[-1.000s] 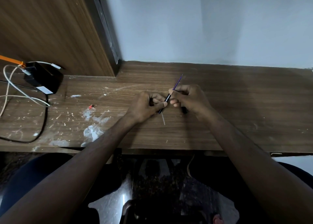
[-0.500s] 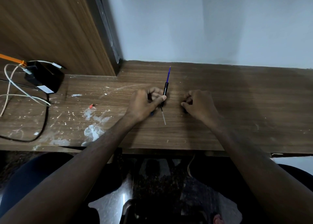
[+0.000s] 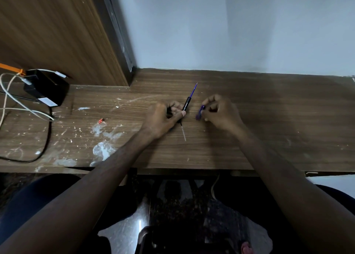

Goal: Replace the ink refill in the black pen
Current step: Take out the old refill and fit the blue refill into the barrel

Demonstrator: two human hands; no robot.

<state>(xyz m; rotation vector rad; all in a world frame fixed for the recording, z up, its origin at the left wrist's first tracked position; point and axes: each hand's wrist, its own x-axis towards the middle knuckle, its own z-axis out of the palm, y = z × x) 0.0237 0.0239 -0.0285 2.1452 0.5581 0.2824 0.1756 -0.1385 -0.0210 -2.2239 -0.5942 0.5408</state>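
Note:
My left hand (image 3: 164,117) grips the black pen barrel (image 3: 187,104), which points away from me over the wooden desk (image 3: 269,119). A blue ink refill (image 3: 193,89) sticks out of the barrel's far end. My right hand (image 3: 221,112) is a short way to the right and pinches a small blue pen piece (image 3: 199,112), blurred, just above the desk. A thin pale refill (image 3: 183,133) lies on the desk below my left hand.
A black adapter box (image 3: 47,89) with white and black cables (image 3: 25,107) sits at the far left. A small red bit (image 3: 101,121) and white paint smears (image 3: 103,148) mark the desk. A wooden panel (image 3: 57,33) rises at the back left.
My right hand let go of the refill, moved right to the desk, and now holds a small blue piece. The pen in my left hand swung to point away.

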